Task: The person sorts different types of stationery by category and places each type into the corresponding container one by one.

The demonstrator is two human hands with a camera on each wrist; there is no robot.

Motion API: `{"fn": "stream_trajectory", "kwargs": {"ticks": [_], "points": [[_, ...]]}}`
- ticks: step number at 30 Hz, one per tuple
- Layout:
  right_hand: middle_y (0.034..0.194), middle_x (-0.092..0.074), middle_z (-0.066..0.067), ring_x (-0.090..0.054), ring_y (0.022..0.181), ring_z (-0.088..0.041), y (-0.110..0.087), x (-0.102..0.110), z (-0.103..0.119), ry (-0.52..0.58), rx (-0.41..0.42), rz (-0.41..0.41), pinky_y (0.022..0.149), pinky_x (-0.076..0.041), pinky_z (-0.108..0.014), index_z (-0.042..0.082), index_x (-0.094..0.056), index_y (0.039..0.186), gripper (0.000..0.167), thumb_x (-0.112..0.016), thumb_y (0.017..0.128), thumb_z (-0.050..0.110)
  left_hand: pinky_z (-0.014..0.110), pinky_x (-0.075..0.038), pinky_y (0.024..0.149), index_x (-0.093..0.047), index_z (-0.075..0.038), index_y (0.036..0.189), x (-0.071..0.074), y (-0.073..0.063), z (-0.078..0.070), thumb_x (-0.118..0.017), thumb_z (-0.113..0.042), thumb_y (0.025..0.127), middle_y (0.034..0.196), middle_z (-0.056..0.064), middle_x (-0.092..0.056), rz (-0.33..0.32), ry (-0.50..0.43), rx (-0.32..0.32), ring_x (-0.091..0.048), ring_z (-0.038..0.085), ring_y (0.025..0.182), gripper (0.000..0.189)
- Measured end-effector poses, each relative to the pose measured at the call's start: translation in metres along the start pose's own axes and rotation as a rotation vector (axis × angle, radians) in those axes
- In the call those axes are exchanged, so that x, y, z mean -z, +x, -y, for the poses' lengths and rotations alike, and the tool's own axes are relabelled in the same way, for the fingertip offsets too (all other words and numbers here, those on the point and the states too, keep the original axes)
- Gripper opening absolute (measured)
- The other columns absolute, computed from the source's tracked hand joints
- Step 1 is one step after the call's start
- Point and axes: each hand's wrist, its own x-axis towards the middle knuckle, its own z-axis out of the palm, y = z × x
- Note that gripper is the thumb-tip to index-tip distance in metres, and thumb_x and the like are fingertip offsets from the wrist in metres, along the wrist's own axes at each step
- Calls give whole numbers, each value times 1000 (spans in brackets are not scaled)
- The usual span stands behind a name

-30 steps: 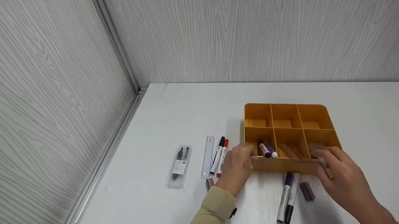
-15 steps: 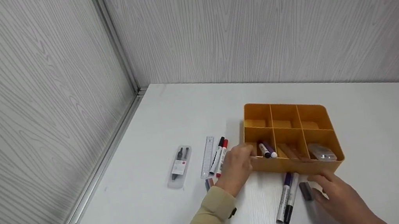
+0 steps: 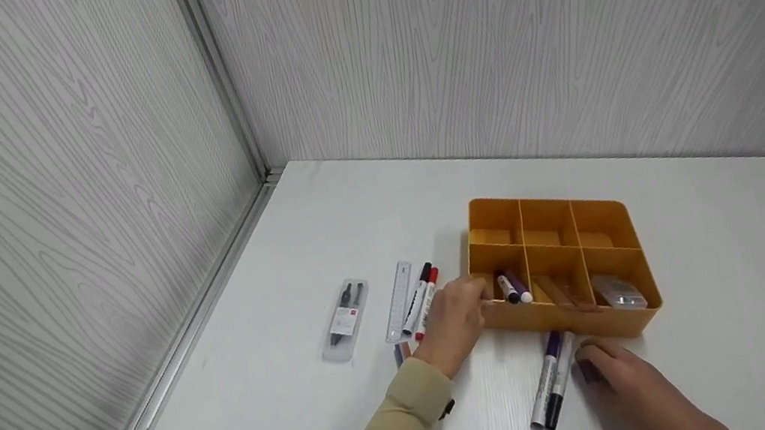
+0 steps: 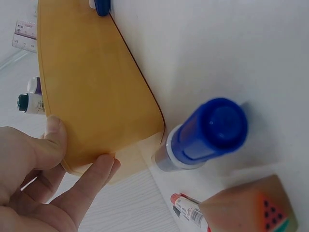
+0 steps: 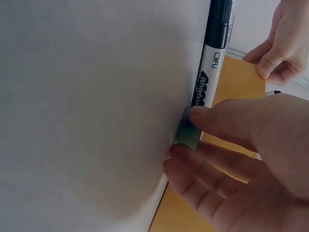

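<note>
My left hand [image 3: 453, 317] grips the front left wall of a yellow six-compartment organizer [image 3: 596, 323]. In the left wrist view, its thumb and fingers lie on either side of that yellow wall [image 4: 96, 82]. In front of the organizer, my right hand [image 3: 623, 376] pinches a small dark block, apparently an eraser [image 5: 187, 133], mostly covered in the head view. Just left of it lie two whiteboard markers, one purple-capped [image 3: 545, 380] and one black-capped [image 3: 560, 382]. Inside the front compartments are markers [image 3: 509, 289], brownish translucent pieces [image 3: 557, 291] and a clear case [image 3: 619, 292].
Left of the organizer lie a clear ruler [image 3: 398, 302], a black-capped marker [image 3: 416, 301] and a red-capped marker [image 3: 428, 302]. Farther left is a clear compass case [image 3: 344, 321]. A blue-capped marker [image 4: 207, 130] and a watermelon-print block [image 4: 253, 208] appear in the left wrist view.
My right hand has left the clear case in the front right compartment, come down toward me, and closed on the dark eraser. My left hand stays on the organizer.
</note>
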Motion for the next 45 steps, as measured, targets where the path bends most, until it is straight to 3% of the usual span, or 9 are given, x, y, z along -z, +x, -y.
{"fn": "stream_trajectory", "kwargs": {"ticks": [5, 12, 16, 22, 29, 34, 39, 45], "points": [[108, -62, 2, -59, 94, -9, 0, 1, -1, -3, 6, -4, 85, -57, -31, 11, -66, 104, 37, -74, 76, -11, 16, -50, 65, -66, -11, 84, -1, -1, 0, -71, -9, 90, 82, -1, -68, 25, -11, 17, -63, 9, 74, 8], [102, -59, 8, -58, 91, -7, 0, 16, 7, 14, -28, -46, 81, -57, -31, 19, -68, 98, 37, -83, 71, -3, 15, -50, 66, -66, -11, 86, 0, -1, 1, -69, -8, 91, 83, -1, -68, 34, -14, 20, -63, 9, 75, 6], [101, -59, 12, -58, 88, -3, 3, 30, 13, 34, 30, -127, 77, -57, -26, 23, -68, 96, 40, -85, 69, 0, 14, -50, 64, -67, -10, 86, 0, -1, 2, -69, -8, 91, 83, 0, -69, 38, -31, 22, -65, 10, 74, 6], [107, -63, 11, -61, 89, -1, 10, 51, 15, 45, 172, -225, 81, -47, -7, 25, -69, 101, 44, -84, 68, -1, 15, -49, 63, -66, -10, 84, 0, -1, 2, -70, -9, 90, 81, 0, -69, 44, -20, 33, -64, 11, 73, 8], [111, -64, 5, -63, 87, -6, 21, 80, 12, 35, 191, -274, 70, -51, -13, 18, -70, 105, 46, -84, 68, -5, 15, -51, 66, -66, -12, 86, 0, -1, 0, -69, -7, 91, 83, -1, -67, 59, -8, 45, -62, 8, 73, 7], [114, -62, -9, -60, 80, -6, 36, 102, 1, 77, 246, -364, 65, -47, -7, 7, -69, 102, 47, -82, 64, -17, 15, -50, 65, -67, -11, 86, 1, 1, -1, -70, -6, 90, 83, -1, -68, 55, 9, 48, -62, 8, 73, 7], [115, -61, -17, -58, 77, -8, 55, 115, -14, 83, 275, -433, 68, -45, -4, 0, -67, 101, 46, -77, 63, -24, 15, -51, 66, -67, -12, 88, 2, 0, -1, -70, -10, 91, 83, -1, -68, 60, 14, 58, -62, 8, 73, 5], [114, -60, -21, -61, 78, -13, 72, 119, -27, 75, 271, -428, 75, -43, 0, -5, -65, 101, 39, -71, 69, -25, 15, -49, 65, -66, -12, 87, 2, 0, -2, -68, -10, 92, 82, -2, -67, 60, 6, 60, -59, 7, 72, 6]]}}
